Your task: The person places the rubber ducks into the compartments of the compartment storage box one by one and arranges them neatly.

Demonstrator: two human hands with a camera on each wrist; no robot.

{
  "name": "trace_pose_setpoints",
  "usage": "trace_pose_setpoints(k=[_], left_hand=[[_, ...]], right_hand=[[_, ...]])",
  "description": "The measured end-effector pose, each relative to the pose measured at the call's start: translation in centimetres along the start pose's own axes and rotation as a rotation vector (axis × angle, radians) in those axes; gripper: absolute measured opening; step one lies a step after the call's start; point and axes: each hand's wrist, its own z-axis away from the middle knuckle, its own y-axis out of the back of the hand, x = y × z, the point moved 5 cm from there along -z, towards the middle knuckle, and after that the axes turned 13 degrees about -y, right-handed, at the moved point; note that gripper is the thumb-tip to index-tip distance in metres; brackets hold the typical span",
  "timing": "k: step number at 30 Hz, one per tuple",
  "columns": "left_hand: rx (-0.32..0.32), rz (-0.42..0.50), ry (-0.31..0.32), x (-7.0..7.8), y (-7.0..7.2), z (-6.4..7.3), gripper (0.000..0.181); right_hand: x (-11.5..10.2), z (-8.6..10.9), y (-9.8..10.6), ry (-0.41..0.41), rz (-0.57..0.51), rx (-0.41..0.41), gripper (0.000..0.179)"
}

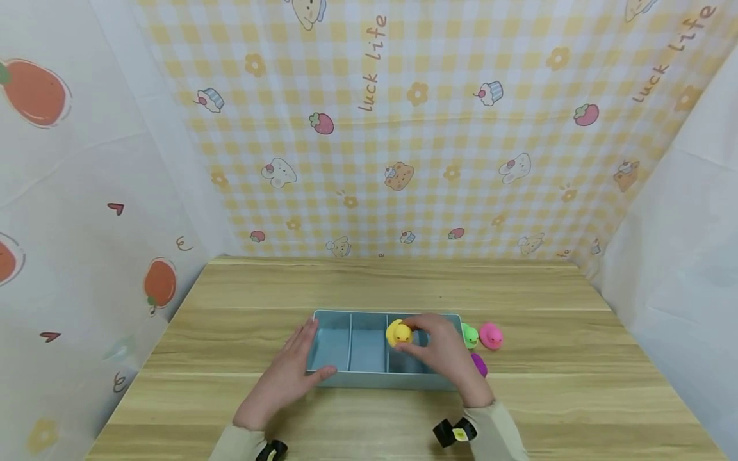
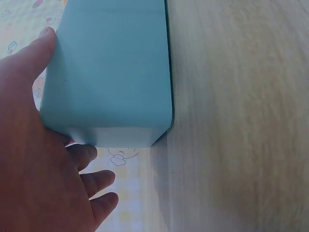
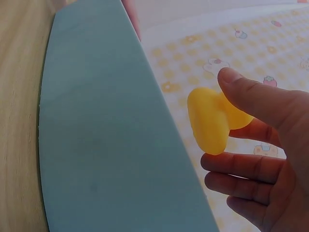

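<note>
A yellow rubber duck (image 1: 399, 333) is pinched between the thumb and fingers of my right hand (image 1: 438, 346), over the divided box. The right wrist view shows the same yellow duck (image 3: 207, 121) above the rim, with the lower fingers loosely spread. The box (image 1: 383, 380) is long and blue-grey, split by thin walls into several compartments. At its left end rests my left hand (image 1: 291, 368), fingers stretched along the end and thumb at the front rim. In the left wrist view, the left hand (image 2: 43, 145) touches the box's corner (image 2: 108, 72).
Just right of the box sit a green duck (image 1: 470, 336), a pink duck (image 1: 491, 335) and a purple toy (image 1: 479, 365), partly hidden by the right wrist. Wooden tabletop (image 1: 576, 371) extends around them. A yellow checked cloth (image 1: 403, 141) hangs behind.
</note>
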Motion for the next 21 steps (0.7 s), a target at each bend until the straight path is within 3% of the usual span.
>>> trace_pose_setpoints(k=[21], left_hand=[[-0.026,0.013,0.013,-0.1,0.0,0.0,0.097]], right_hand=[[-1.7,-1.0,-1.4,0.012,0.033,-0.028,0.034]])
